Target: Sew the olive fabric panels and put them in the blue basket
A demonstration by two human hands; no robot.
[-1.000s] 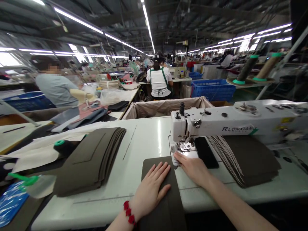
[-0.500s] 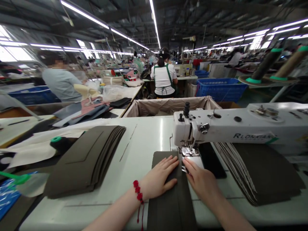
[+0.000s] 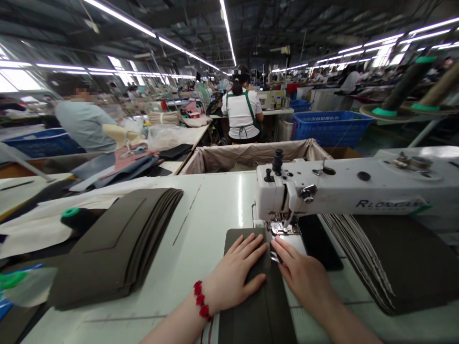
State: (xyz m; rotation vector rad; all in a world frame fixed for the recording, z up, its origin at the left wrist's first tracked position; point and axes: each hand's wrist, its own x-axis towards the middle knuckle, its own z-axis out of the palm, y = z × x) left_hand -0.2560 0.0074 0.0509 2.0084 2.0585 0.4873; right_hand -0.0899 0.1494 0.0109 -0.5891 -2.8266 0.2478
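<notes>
A dark olive fabric piece (image 3: pixel 256 306) lies on the white table (image 3: pixel 211 210) in front of a white sewing machine (image 3: pixel 344 191), its far edge at the presser foot (image 3: pixel 283 228). My left hand (image 3: pixel 236 274), with a red bead bracelet at the wrist, lies flat on the fabric with fingers stretched out. My right hand (image 3: pixel 304 277) rests on the fabric's right edge, fingertips just before the presser foot, fingers extended.
A fanned stack of dark fabric pieces (image 3: pixel 118 243) lies at left, another stack (image 3: pixel 387 258) at right under the machine arm. A cloth-lined bin (image 3: pixel 251 156) stands behind the table. Other workers sit at further tables; a blue crate (image 3: pixel 330 128) is at back right.
The fabric piece has slid up to the presser foot. My left hand moved forward and right on it; my right hand drew back from the foot onto the fabric's edge.
</notes>
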